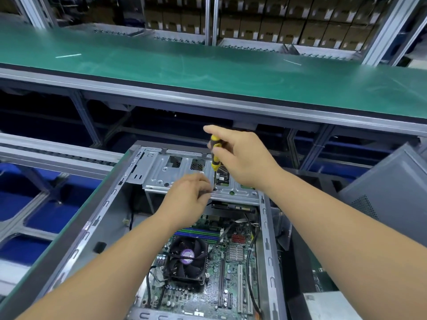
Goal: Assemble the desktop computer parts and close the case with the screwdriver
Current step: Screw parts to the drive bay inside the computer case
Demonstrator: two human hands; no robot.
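Case (97, 227) lies open on its side on the bench, motherboard (231, 269) and fan (187, 257) already in. Right hand (242, 158) grips the yellow-black screwdriver (215, 158) upright on the drive cage (184, 176); left hand (187, 197) pinches at the tip, probably steadying a screw. Side panel (388, 188) waits at right, so closing up isn't done yet.

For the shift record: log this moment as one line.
right hand grips screwdriver | tip on drive bracket | left hand steadies tip | case open
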